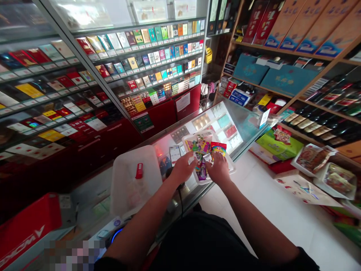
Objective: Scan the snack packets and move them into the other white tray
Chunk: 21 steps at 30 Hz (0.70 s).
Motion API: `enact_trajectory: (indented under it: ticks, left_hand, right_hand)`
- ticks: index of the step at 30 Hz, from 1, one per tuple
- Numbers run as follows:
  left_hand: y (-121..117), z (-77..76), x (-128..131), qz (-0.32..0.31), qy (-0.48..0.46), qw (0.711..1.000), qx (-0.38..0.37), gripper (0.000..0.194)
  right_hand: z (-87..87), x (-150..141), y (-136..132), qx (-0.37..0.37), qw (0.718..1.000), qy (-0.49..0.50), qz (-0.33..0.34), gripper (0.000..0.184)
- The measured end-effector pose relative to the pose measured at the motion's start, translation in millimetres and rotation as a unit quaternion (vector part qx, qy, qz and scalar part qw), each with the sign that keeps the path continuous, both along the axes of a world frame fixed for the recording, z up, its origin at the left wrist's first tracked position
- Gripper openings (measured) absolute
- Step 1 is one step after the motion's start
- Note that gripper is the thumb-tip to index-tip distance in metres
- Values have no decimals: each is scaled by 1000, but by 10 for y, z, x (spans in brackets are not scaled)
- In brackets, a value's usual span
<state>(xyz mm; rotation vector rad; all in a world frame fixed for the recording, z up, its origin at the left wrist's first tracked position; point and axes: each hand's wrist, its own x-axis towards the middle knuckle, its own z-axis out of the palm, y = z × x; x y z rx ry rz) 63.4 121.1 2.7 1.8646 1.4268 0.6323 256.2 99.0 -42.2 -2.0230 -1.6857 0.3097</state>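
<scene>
A white plastic basket point(231, 168) full of small snack packets stands on the glass counter. At its left side, my left hand point(184, 166) reaches over the rim, fingers apart at a dark green packet point(198, 159). My right hand point(219, 168) is over the right part of the basket, thumb and fingers spread beside a small white packet point(207, 157). Just beyond those fingers is a red and rainbow-coloured candy bag point(219, 146). A purple packet point(202, 174) lies between the hands, near the front. Neither hand visibly lifts a packet; the fingertips are partly hidden among them.
Left of the basket is a translucent bin point(120, 180) with a red packet point(139, 171) in it. A phone-like screen point(175, 156) stands between them. A red box point(31, 229) sits at lower left. Cigarette shelves point(152, 49) line the back; bottles point(318, 124) fill the right shelving.
</scene>
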Motion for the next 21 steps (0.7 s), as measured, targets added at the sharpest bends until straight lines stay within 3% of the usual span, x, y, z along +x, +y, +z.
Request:
enact_trajectory:
  ticks: [4,10,21]
  left_hand:
    - [98,-112,310,-36,78,996,0,43]
    - [221,-255,635,-77,142,987,-5,48]
    - [303,-376,823,-57,173,983,-9,49]
  right_hand:
    - [-24,199,-86,-54,998,-31,-31,39]
    - [-59,238,-127,-119,989,-86,-25,36]
    - [-127,176,-22,-204,967,-152,-24,48]
